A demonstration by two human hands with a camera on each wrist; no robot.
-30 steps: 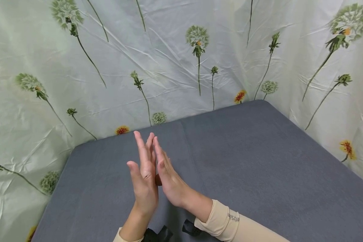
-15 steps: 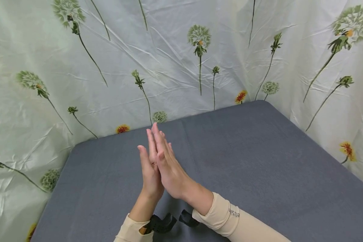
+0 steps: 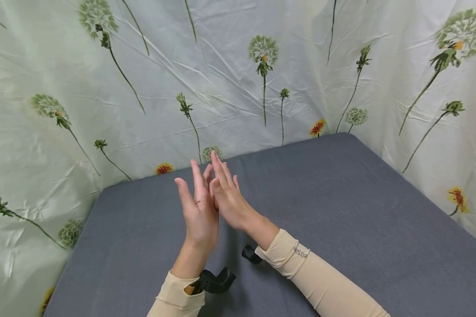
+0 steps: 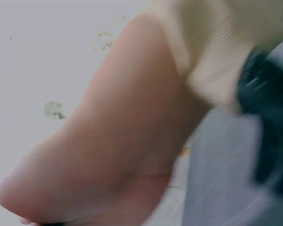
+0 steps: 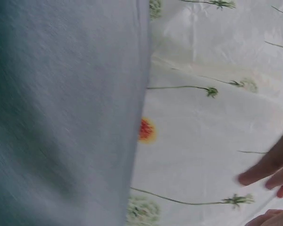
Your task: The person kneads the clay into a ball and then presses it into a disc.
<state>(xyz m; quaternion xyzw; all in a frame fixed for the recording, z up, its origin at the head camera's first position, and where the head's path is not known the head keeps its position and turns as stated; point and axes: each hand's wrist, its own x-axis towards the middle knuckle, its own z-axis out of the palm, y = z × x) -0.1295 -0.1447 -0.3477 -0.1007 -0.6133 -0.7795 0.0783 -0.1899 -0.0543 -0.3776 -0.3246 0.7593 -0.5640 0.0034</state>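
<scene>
My left hand (image 3: 201,215) is raised over the grey table, fingers straight and pointing up, thumb spread away to the left. Against its palm and finger side lies my right hand (image 3: 232,204), slanting up to the left with its fingers straight. Whatever lies between the palms is hidden. A blurred wrist (image 4: 127,94) and heel of a hand fill the left wrist view, with a thin dark patch (image 4: 49,224) at the bottom edge. Several blurred fingertips (image 5: 254,176) show at the lower right of the right wrist view.
A grey cloth-covered table (image 3: 325,198) spreads beneath the hands. Behind and beside it hangs a pale curtain (image 3: 222,79) printed with dandelions. A black curved wrist mount (image 3: 218,280) juts from the left cream sleeve, and another black mount (image 3: 251,254) sits by the right cuff.
A small brown thing showed between the palms a second ago and is now out of sight. The palms pressed together, then both hands moved up and away, fingers spreading a little.
</scene>
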